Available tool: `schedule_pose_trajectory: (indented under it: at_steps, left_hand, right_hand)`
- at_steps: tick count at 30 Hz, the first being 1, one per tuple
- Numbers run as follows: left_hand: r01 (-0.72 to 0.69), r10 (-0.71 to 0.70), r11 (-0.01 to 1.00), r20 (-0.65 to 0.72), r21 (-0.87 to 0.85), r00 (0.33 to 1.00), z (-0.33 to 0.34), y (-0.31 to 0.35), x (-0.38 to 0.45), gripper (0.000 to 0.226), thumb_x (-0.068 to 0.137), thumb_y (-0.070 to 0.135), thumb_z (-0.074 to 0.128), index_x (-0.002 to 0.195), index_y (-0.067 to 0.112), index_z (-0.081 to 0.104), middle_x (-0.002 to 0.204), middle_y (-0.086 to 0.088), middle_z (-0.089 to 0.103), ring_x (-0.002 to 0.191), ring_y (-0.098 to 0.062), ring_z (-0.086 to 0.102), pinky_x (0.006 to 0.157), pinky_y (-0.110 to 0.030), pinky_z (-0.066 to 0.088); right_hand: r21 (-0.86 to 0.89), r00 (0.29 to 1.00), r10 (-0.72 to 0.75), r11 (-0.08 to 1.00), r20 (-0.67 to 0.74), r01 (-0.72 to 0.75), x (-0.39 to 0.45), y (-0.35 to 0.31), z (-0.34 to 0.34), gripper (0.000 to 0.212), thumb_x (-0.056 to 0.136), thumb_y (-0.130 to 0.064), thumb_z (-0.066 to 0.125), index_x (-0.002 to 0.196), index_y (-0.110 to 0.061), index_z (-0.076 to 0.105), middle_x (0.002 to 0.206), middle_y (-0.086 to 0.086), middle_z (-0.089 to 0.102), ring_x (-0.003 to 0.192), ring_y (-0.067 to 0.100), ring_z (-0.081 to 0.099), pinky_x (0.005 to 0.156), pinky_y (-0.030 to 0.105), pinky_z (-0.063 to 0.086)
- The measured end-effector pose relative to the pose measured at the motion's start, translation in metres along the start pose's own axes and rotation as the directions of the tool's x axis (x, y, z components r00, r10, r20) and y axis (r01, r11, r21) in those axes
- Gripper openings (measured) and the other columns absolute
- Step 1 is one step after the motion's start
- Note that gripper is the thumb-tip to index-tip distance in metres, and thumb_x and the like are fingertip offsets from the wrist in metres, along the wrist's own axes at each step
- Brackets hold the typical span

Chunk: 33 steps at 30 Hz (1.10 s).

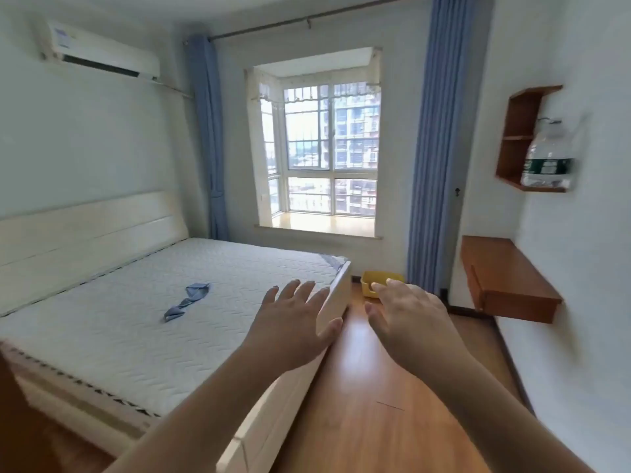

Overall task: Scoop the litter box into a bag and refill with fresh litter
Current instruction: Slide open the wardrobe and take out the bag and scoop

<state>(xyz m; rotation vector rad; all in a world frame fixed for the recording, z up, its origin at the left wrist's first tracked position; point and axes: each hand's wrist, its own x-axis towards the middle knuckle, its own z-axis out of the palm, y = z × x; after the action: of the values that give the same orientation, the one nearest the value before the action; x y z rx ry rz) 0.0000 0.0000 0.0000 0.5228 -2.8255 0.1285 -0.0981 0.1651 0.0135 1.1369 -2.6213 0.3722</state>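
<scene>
1. Bed (143, 336) is taking up the left half of the room, carrying a bare white quilted mattress; the pale headboard is standing against the left wall.
2. Wooden floor (375, 404) is running between the bed's foot and the right wall.
3. Bay window (327, 148) is sitting in the far wall, with a blue curtain (440, 148) hanging at each side.
4. Air conditioner (102, 52) is hanging high on the left wall.
5. Wall-mounted wooden desk (505, 278) is projecting from the right wall; above it a wooden corner shelf (519, 131) is holding a large clear water bottle (546, 158) with a green label. Fill level cannot be told.
6. Left hand (290, 322) is reaching forward over the bed's foot corner, fingers spread and straight, holding nothing.
7. Right hand (409, 319) is reaching forward above the floor, fingers extended and relaxed, holding nothing.
8. Yellow litter box (370, 285) is sitting on the floor beyond the bed's far corner, below the window and near the right curtain; the right hand's fingertips are overlapping it in view. Contents cannot be seen from this angle.
9. Blue cloth strip (187, 300) is lying crumpled on the mattress.
</scene>
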Motion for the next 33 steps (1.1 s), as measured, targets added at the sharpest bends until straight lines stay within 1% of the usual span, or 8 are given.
schedule_pose_trajectory:
  at_steps: [4,6,9,13,19,22,27,33]
  left_hand:
    - [0.081,-0.081,0.996,-0.009,0.049,0.997,0.012,-0.037,0.012,0.073,0.094,0.067,0.025,0.154,0.036,-0.003,0.162,0.006,0.016,0.149,-0.021,0.012,0.120,-0.047,0.013]
    - [0.129,-0.129,0.990,-0.011,0.064,0.992,0.020,-0.061,0.017,0.076,0.093,0.067,0.026,0.154,0.035,-0.006,0.162,0.005,0.016,0.149,-0.021,0.012,0.119,-0.048,0.014]
    - [0.187,-0.185,0.979,-0.021,0.087,0.982,0.031,-0.104,0.025,0.075,0.093,0.067,0.025,0.154,0.034,-0.004,0.162,0.005,0.017,0.149,-0.020,0.012,0.119,-0.049,0.014]
    - [0.247,-0.246,0.963,-0.023,0.110,0.969,0.043,-0.165,0.035,0.076,0.093,0.067,0.026,0.154,0.033,-0.003,0.162,0.006,0.014,0.150,-0.018,0.010,0.118,-0.052,0.014]
    - [0.328,-0.331,0.937,0.004,0.122,0.944,0.049,-0.244,0.056,0.077,0.092,0.068,0.026,0.154,0.032,-0.002,0.164,0.004,0.009,0.150,-0.021,0.007,0.119,-0.052,0.012]
    - [0.394,-0.404,0.904,0.027,0.164,0.915,0.052,-0.275,0.063,0.077,0.092,0.069,0.023,0.154,0.029,0.002,0.164,0.001,0.010,0.150,-0.024,0.007,0.119,-0.052,0.012]
    - [0.503,-0.516,0.843,0.024,0.192,0.856,0.063,-0.325,0.068,0.074,0.093,0.068,0.021,0.155,0.028,0.008,0.163,0.001,0.012,0.150,-0.024,0.008,0.118,-0.053,0.014]
    - [0.615,-0.646,0.741,0.036,0.270,0.763,0.077,-0.375,0.080,0.073,0.094,0.067,0.018,0.155,0.028,0.004,0.164,0.000,0.007,0.150,-0.027,0.004,0.118,-0.055,0.009]
  right_hand:
    - [0.038,0.995,-0.096,0.995,0.013,0.095,0.042,-0.021,0.027,0.052,0.099,-0.050,0.022,0.146,-0.029,0.032,0.151,-0.003,0.036,0.139,0.018,0.031,0.111,0.038,0.024]
    - [0.082,0.991,-0.133,0.988,0.020,0.131,0.067,-0.037,0.042,0.053,0.099,-0.050,0.023,0.147,-0.030,0.028,0.152,-0.005,0.035,0.139,0.017,0.031,0.111,0.038,0.025]
    - [0.088,0.983,-0.180,0.981,0.038,0.176,0.104,-0.064,0.066,0.054,0.099,-0.052,0.022,0.148,-0.030,0.026,0.152,-0.006,0.034,0.140,0.016,0.030,0.113,0.039,0.025]
    - [0.095,0.963,-0.264,0.961,0.055,0.258,0.148,-0.110,0.095,0.053,0.100,-0.051,0.022,0.147,-0.030,0.028,0.152,-0.007,0.034,0.140,0.017,0.028,0.113,0.037,0.020]
    - [0.102,0.932,-0.358,0.931,0.056,0.352,0.212,-0.179,0.122,0.051,0.101,-0.050,0.023,0.148,-0.030,0.030,0.154,-0.005,0.032,0.141,0.018,0.026,0.115,0.037,0.017]
    - [0.094,0.921,-0.385,0.920,0.051,0.379,0.239,-0.204,0.139,0.051,0.101,-0.049,0.022,0.147,-0.031,0.030,0.156,-0.004,0.029,0.144,0.019,0.022,0.117,0.040,0.014]
    - [0.115,0.884,-0.463,0.884,0.064,0.454,0.277,-0.247,0.167,0.052,0.100,-0.050,0.022,0.147,-0.030,0.030,0.156,-0.003,0.028,0.143,0.020,0.024,0.117,0.041,0.016]
    - [0.177,0.806,-0.590,0.800,0.056,0.573,0.331,-0.291,0.202,0.050,0.100,-0.050,0.023,0.145,-0.030,0.033,0.155,-0.004,0.030,0.142,0.019,0.026,0.116,0.039,0.019]
